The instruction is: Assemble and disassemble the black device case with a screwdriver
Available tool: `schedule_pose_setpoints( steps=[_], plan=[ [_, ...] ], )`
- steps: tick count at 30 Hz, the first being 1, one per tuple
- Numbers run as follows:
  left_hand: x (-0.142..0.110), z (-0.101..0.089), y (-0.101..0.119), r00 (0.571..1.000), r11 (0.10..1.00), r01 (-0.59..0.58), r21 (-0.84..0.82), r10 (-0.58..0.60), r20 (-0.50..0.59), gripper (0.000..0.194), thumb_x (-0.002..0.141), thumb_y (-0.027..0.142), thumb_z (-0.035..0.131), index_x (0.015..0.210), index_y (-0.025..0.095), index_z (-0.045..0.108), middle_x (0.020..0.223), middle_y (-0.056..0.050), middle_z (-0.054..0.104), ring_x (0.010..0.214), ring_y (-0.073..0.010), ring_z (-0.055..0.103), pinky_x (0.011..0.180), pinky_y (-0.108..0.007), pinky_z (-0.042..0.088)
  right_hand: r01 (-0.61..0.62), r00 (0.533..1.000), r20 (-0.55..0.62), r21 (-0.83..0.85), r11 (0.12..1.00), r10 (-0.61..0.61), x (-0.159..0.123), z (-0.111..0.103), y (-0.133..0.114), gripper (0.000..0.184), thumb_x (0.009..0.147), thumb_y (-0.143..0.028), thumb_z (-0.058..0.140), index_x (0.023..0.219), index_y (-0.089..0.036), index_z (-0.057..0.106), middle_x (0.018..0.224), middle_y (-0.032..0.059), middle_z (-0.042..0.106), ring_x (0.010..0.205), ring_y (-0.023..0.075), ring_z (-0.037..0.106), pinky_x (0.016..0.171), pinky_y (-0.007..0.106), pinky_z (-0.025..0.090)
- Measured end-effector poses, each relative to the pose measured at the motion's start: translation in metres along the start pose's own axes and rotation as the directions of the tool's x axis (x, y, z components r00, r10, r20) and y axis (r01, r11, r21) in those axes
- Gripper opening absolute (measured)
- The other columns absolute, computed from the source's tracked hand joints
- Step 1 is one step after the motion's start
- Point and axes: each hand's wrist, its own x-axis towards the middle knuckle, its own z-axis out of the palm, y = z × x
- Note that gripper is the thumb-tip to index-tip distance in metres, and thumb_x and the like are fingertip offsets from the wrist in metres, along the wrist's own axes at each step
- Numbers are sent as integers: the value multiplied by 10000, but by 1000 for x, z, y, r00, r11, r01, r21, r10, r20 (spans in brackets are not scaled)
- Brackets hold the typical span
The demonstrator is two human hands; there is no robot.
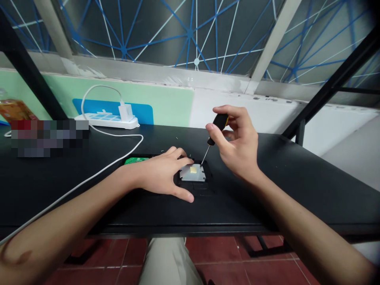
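Observation:
A small silver metal plate with a yellow patch sits in a black frame on the black table. My left hand lies flat on the frame's left side, fingers stretched out, thumb along its front edge. A green circuit board peeks out behind my left wrist. My right hand is closed around the black handle of a small screwdriver. Its thin shaft slants down and its tip touches the plate's far right corner.
A white power strip with a plugged-in charger lies at the back left, its white cable trailing across the table toward me. A bottle of amber liquid stands at the far left. Black frame legs rise at both sides.

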Motion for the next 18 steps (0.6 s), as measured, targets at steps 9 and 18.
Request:
schedule_pose_setpoints(
  steps=[9, 18],
  plan=[
    [-1, -1, 1, 1000, 1000, 9, -11, -9, 4, 954, 732, 775, 618, 1456, 195, 394, 1322, -131, 450, 1240, -311, 394, 1050, -418, 388, -36, 995, 94, 97, 995, 27, -2, -2, -1, 312, 989, -423, 417, 1283, -336, 478, 1196, 43, 611, 912, 180, 670, 685, 359, 626],
    [-1, -1, 0, 1000, 1000, 9, -22, -9, 8, 938, 731, 780, 606, 1449, 213, 398, 1341, -119, 456, 1252, -316, 387, 1044, -415, 380, 25, 999, -43, -42, 999, -27, 1, -2, -2, 293, 874, -368, 656, 1160, -322, 613, 1084, 40, 573, 938, 179, 615, 635, 292, 606]
  ],
)
